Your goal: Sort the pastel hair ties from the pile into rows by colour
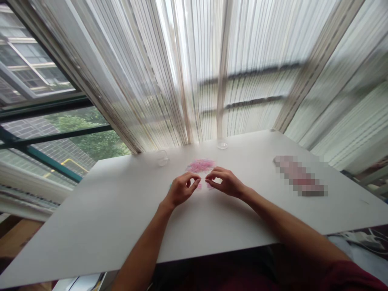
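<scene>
On the white table lies a loose pile of thin pink pieces (200, 165), with some bluish ones at its left edge. Just in front of it, my left hand (182, 188) has thumb and fingertips pinched together; whatever they hold is too small to make out. Facing it across a narrow gap, my right hand (226, 182) is pinched the same way, its contents also unclear. Smaller pink bits (210, 186) show on the table beneath the fingertips. A little greenish item is partly hidden behind my left hand.
A clear container (163, 159) stands behind and left of the pile, and a clear round dish (222, 145) is near the back edge. A pixelated pinkish object (298, 176) lies at the right of the white table (106, 218). Curtains (194, 72) hang behind.
</scene>
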Action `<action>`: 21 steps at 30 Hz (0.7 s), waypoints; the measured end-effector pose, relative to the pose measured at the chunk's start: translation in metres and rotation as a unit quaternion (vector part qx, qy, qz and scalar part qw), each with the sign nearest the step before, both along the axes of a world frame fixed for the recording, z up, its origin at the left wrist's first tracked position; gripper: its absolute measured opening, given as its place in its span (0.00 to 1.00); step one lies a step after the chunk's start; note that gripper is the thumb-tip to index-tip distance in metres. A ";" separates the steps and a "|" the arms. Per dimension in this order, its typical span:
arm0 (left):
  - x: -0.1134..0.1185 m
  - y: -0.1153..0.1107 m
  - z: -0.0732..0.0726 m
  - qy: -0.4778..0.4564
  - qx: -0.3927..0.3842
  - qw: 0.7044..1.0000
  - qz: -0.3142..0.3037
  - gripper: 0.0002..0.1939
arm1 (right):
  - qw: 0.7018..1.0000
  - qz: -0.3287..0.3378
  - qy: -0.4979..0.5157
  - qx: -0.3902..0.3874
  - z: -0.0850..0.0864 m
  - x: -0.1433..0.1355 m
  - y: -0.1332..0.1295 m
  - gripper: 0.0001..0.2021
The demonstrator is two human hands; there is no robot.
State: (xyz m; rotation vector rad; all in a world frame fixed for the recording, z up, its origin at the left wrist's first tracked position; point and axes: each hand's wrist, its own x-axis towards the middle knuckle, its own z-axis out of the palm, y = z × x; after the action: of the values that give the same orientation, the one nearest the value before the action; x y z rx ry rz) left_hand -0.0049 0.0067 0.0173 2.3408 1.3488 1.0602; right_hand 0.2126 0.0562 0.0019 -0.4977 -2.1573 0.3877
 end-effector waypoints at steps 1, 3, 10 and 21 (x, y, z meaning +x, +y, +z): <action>0.000 0.000 0.000 0.003 0.001 1.000 0.001 0.07 | 1.000 -0.001 0.000 0.000 0.000 0.000 0.000 0.04; 0.001 -0.001 0.001 0.009 0.001 1.000 0.000 0.07 | 1.000 -0.001 -0.003 0.002 -0.001 0.000 0.001 0.04; 0.004 -0.003 -0.001 0.015 0.015 1.000 -0.012 0.08 | 1.000 0.003 -0.004 0.000 -0.002 0.000 0.001 0.03; 0.002 -0.003 -0.002 0.017 0.046 0.999 0.000 0.07 | 1.000 -0.003 -0.004 0.005 -0.002 0.000 0.001 0.04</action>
State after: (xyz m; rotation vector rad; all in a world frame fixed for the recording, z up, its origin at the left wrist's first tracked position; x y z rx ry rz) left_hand -0.0029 0.0041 0.0152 2.4363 1.3387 1.1095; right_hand 0.2123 0.0576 -0.0004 -0.5014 -2.1644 0.3712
